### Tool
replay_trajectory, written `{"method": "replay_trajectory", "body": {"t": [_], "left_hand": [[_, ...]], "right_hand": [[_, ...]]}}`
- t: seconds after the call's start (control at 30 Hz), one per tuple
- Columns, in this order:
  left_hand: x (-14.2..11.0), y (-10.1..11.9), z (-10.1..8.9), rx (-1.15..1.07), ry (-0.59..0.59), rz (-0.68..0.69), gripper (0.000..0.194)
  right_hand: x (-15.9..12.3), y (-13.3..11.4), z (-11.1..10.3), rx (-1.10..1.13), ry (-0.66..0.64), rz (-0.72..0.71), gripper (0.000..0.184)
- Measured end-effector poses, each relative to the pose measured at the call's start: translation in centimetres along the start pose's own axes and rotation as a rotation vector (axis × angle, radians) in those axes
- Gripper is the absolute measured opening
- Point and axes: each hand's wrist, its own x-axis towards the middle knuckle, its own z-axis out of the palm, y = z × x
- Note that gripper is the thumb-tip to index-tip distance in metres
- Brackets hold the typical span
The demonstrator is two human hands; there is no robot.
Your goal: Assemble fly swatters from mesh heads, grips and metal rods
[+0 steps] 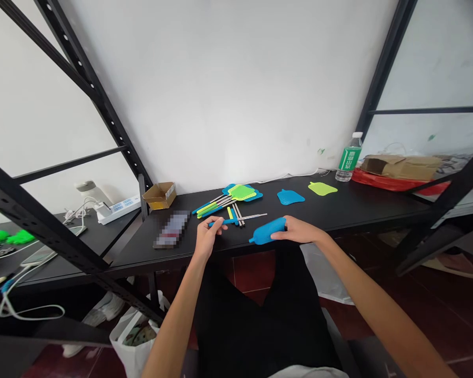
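Observation:
My left hand (212, 231) is closed on the blue grip of a thin metal rod (249, 217), whose bare tip points right. My right hand (297, 229) grips a blue fly swatter head (267, 231) by its wide end, its narrow neck facing left. The rod tip and the neck are apart. Behind my left hand lies a pile of fly swatters with green and blue heads (241, 192). A few loose handles (239, 215) rest beside the rod. Farther right on the black table lie a loose blue swatter head (290, 197) and a yellow-green swatter head (322, 188).
A small open cardboard box (160, 196) and a blurred phone-like object (172, 229) are on the left of the table (362, 205). A water bottle (349, 157) stands back right, near a red bag (398, 182). Black metal shelf posts (102, 107) frame both sides.

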Motion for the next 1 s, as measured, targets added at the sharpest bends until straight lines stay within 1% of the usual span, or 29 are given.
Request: {"method": "replay_trajectory", "body": {"t": [0.07,0.13,0.2,0.27,0.33,0.37,0.43,0.57,0.67,1.0], "left_hand": [[0.0,0.0,0.0,0.001,0.003,-0.001,0.029],[0.0,0.0,0.0,-0.001,0.002,-0.003,0.029],[0.0,-0.1,-0.1,-0.005,0.002,-0.002,0.029],[0.1,-0.1,-0.1,-0.015,0.002,-0.001,0.029],[0.1,-0.2,-0.1,-0.029,0.002,-0.003,0.029],[0.2,-0.2,-0.1,-0.037,0.001,-0.006,0.029],[0.2,-0.2,-0.1,-0.050,-0.002,-0.011,0.030],[0.2,-0.2,-0.2,-0.066,0.000,-0.019,0.030],[0.3,-0.2,-0.3,-0.092,0.008,-0.031,0.029],[0.3,-0.1,-0.3,-0.113,0.003,-0.032,0.028]], "right_hand": [[0.1,1.1,-0.4,0.160,0.004,0.031,0.032],[0.1,2.2,-0.8,0.321,0.070,0.064,0.034],[0.2,3.2,-1.0,0.514,0.186,0.072,0.036],[0.4,3.9,-1.1,0.666,0.337,0.085,0.037],[0.7,4.3,-1.1,0.757,0.495,0.095,0.036],[0.8,4.5,-1.0,0.782,0.552,0.092,0.036],[1.2,4.8,-1.0,0.807,0.615,0.083,0.036],[1.5,5.4,-0.9,0.831,0.676,0.092,0.040],[1.6,5.7,-0.9,0.854,0.705,0.093,0.038],[1.6,5.4,-0.9,0.880,0.704,0.094,0.034]]}}
